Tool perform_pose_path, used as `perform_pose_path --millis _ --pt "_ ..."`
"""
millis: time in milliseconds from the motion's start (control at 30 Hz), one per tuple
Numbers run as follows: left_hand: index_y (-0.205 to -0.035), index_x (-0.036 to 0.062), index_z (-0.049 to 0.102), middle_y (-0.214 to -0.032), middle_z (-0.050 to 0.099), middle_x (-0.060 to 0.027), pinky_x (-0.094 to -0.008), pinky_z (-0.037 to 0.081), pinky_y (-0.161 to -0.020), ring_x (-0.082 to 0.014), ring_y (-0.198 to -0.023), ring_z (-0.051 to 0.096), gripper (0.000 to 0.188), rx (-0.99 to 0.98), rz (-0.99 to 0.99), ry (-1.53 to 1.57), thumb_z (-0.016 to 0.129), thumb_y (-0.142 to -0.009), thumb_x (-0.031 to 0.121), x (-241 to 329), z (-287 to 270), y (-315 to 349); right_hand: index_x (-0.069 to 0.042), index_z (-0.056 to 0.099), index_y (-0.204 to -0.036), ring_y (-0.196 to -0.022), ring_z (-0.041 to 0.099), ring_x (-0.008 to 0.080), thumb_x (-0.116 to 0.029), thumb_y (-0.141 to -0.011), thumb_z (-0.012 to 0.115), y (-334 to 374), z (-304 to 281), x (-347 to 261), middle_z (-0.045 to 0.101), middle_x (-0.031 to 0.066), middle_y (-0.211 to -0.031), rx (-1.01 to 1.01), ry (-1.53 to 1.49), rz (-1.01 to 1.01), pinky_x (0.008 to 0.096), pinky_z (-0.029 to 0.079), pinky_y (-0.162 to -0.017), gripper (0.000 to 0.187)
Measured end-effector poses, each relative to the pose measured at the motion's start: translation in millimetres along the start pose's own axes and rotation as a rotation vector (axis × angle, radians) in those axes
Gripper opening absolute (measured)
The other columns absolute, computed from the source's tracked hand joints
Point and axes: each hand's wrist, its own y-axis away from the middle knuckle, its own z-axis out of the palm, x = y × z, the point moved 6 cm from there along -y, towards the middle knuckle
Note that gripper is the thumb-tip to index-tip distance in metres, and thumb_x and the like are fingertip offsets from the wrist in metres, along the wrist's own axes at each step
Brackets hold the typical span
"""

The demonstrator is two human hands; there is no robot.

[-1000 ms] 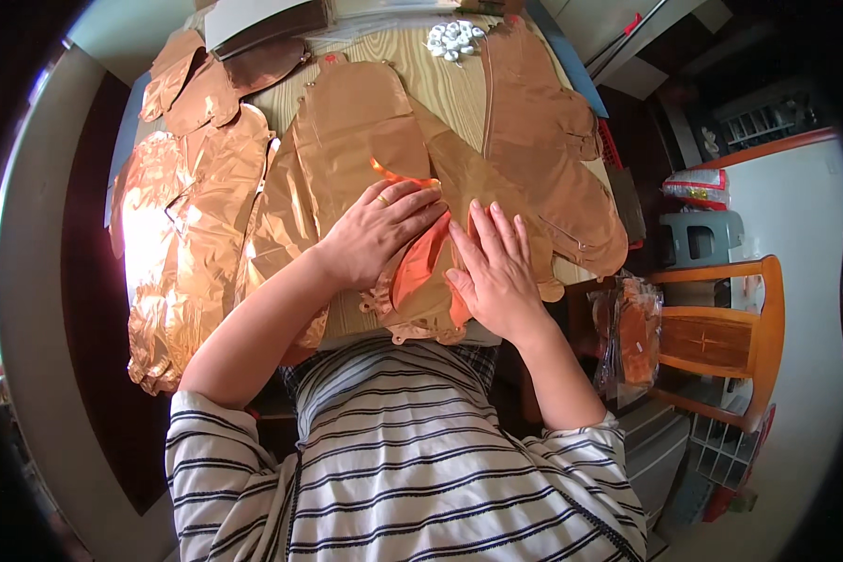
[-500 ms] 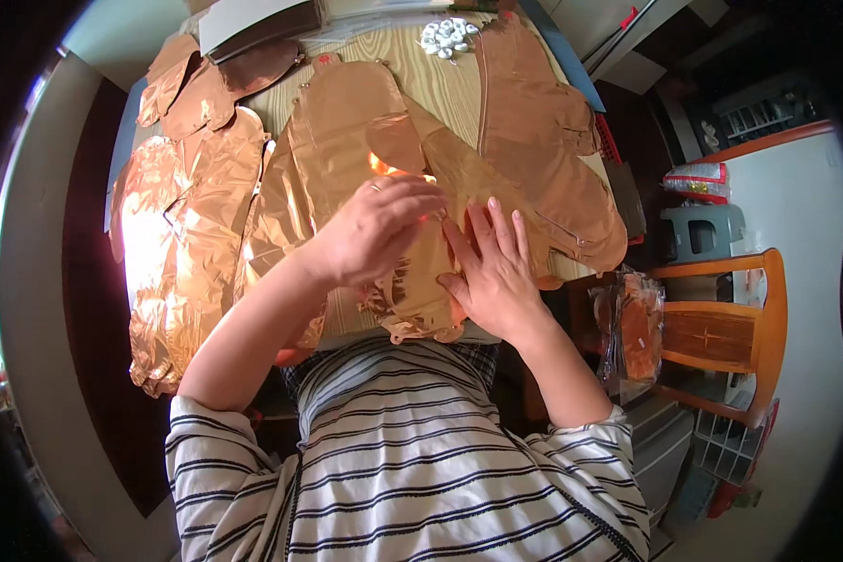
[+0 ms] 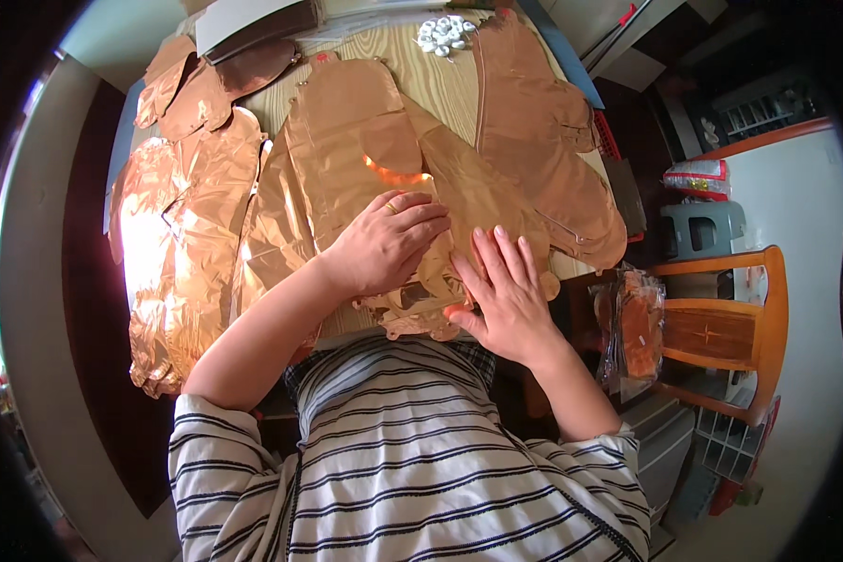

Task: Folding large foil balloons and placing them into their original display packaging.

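A flat, uninflated copper-coloured foil balloon [image 3: 342,122] lies in the middle of the table, its near part folded and wrinkled. On this near part rests my left hand [image 3: 389,242], its fingers bent and pressed together. The fingertips are turned down at the foil, and what they hold, if anything, is hidden. Just to the right, my right hand [image 3: 508,298] lies on the foil with fingers stretched out and thumb apart, holding nothing. The balloon's scalloped near edge [image 3: 421,323] shows between my hands and my striped shirt.
More flat copper foil pieces lie at the left [image 3: 192,234] and right [image 3: 543,131]. A pile of small white rolls [image 3: 445,36] sits at the far edge, and a white-and-dark box [image 3: 258,28] at the far left. Clear bags [image 3: 632,328] hang by a wooden chair [image 3: 721,332].
My left hand has come down onto the foil. My right hand has slid slightly toward me and to the right. The near part of the foil has shifted a little.
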Motion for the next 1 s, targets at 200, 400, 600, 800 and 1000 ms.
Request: perform_pose_path --millis 200,400,600,800,1000 --pt "-0.125 0.0036 0.063 -0.128 0.063 -0.0126 -0.0447 0.044 -0.104 -0.0321 -0.121 0.057 0.04 0.006 0.003 -0.015 0.067 -0.086 0.007 0.4 0.3 -0.8 -0.004 0.056 -0.136 -0.141 0.037 0.0375 -0.03 -0.09 0.066 11.1 0.7 -6.1 0.045 0.0185 -0.149 0.083 0.118 -0.14 0.0532 0.028 -0.118 0.054" --pt "-0.131 0.0076 0.06 -0.137 0.056 -0.0154 -0.0482 0.039 -0.11 -0.0337 -0.128 0.051 0.044 -0.115 0.009 -0.039 0.064 -0.092 0.026 3.3 -1.1 1.1 0.0 0.066 -0.119 -0.125 0.057 0.0324 -0.015 -0.092 0.06 14.2 0.1 -10.3 0.063 0.0164 -0.128 0.26 0.071 -0.23 0.0491 0.04 -0.111 0.031" --pt "-0.14 0.0133 0.057 -0.145 0.049 -0.0164 -0.0503 0.033 -0.115 -0.035 -0.135 0.045 0.052 -0.222 0.053 -0.105 0.06 -0.095 0.039 1.5 2.4 6.4 0.001 0.068 -0.113 -0.117 0.062 0.0301 -0.015 -0.092 0.062 11.7 -2.5 -15.7 0.067 0.0153 -0.121 0.307 0.061 -0.241 0.0473 0.043 -0.108 0.027" --pt "-0.143 0.0145 0.054 -0.148 0.047 -0.0139 -0.051 0.03 -0.117 -0.0336 -0.138 0.043 0.056 -0.258 0.013 -0.087 0.063 -0.092 0.037 -3.8 -1.5 11.1 0.001 0.069 -0.11 -0.113 0.064 0.0278 -0.015 -0.091 0.064 6.5 -3.4 -23.7 0.068 0.014 -0.118 0.351 0.05 -0.236 0.0459 0.045 -0.106 0.025" --pt "-0.143 0.0148 0.053 -0.148 0.048 -0.0116 -0.0506 0.03 -0.117 -0.0319 -0.138 0.044 0.057 -0.277 0.045 -0.082 0.065 -0.09 0.033 -10.9 -11.6 15.9 0.0 0.069 -0.112 -0.114 0.063 0.029 -0.014 -0.09 0.059 -1.6 2.9 -33.0 0.067 0.0147 -0.121 0.355 0.02 -0.267 0.047 0.044 -0.107 0.027"
